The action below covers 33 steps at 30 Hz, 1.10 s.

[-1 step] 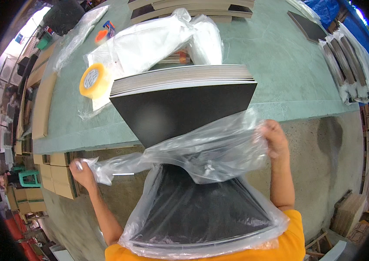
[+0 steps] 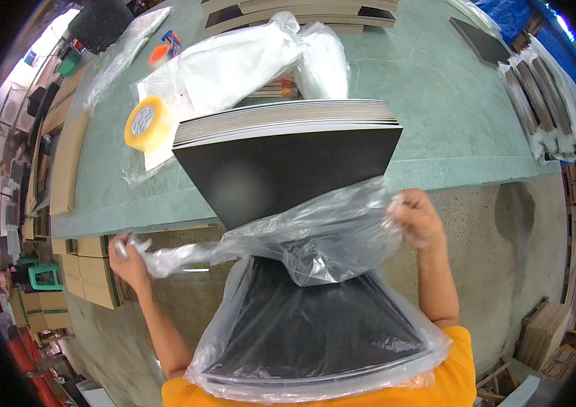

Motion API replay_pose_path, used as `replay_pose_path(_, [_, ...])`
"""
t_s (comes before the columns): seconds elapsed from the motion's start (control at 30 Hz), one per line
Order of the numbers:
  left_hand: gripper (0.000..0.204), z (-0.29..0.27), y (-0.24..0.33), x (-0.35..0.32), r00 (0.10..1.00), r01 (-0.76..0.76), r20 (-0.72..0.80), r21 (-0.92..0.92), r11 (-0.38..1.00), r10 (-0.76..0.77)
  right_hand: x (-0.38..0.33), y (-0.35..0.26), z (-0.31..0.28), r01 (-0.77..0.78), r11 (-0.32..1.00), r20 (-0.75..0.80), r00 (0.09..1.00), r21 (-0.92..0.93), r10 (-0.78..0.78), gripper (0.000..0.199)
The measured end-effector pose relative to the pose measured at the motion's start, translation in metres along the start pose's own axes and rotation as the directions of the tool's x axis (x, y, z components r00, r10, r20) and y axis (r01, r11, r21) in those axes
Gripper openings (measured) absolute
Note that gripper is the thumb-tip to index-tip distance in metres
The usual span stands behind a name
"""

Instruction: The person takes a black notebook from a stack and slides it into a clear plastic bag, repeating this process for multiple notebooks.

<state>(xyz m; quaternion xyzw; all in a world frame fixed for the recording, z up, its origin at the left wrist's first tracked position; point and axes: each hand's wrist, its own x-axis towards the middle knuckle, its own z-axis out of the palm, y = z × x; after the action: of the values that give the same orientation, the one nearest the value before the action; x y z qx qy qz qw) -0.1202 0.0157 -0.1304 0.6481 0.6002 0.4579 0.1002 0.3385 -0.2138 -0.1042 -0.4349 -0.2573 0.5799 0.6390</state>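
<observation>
A thick stack of black boards [image 2: 294,154] with pale layered edges leans at the table's near edge. Its near part is inside a clear plastic bag [image 2: 342,254], and a black surface shows through the plastic close to my body. My left hand [image 2: 128,263] is closed on a bunched, twisted corner of the bag, stretched out to the left. On the right, my right hand [image 2: 418,218] pinches the opposite side of the bag's mouth. Loose plastic sags in folds between both hands, across the black board.
On the green table [image 2: 430,88] are a roll of clear tape [image 2: 146,124], crumpled white plastic bags [image 2: 233,71] and an orange-and-blue tape dispenser [image 2: 161,53]. More board stacks [image 2: 301,15] lie at the far edge. Wrapped bundles [image 2: 539,102] sit at right; cartons [image 2: 91,275] stand below left.
My right hand has shifted slightly left with its side of the bag. My left hand has risen a little, and the plastic folds between them have changed shape.
</observation>
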Motion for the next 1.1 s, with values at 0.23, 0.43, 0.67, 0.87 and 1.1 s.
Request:
replay_pose_path(0.23, [0.02,0.066,0.241,-0.06,0.202,0.061,0.795,-0.593,0.803,0.572,0.029,0.021,0.088,-0.094,0.972,0.236,0.971,0.215,0.042,0.017])
replay_pose_path(0.43, [0.019,0.065,0.175,-0.047,0.383,0.175,0.869,-0.4,0.899,0.312,0.014,0.012,0.043,0.094,0.884,0.214,0.953,0.458,-0.213,0.018])
replay_pose_path(0.67, [0.013,0.004,0.007,0.023,0.855,0.466,0.421,-0.37,0.804,-0.303,-0.003,0.017,0.0,0.21,0.943,0.029,0.974,0.259,-0.225,0.021])
replay_pose_path(0.87, [0.031,0.019,0.199,-0.045,0.618,0.003,0.608,-0.635,0.772,0.498,0.006,-0.003,0.064,0.141,0.882,0.383,0.923,-0.451,0.048,0.013])
replay_pose_path(1.1, [0.027,0.056,0.24,-0.072,0.119,0.375,0.801,-0.583,0.72,0.586,0.006,-0.052,0.12,0.651,0.456,0.366,0.738,-0.607,-0.567,0.038])
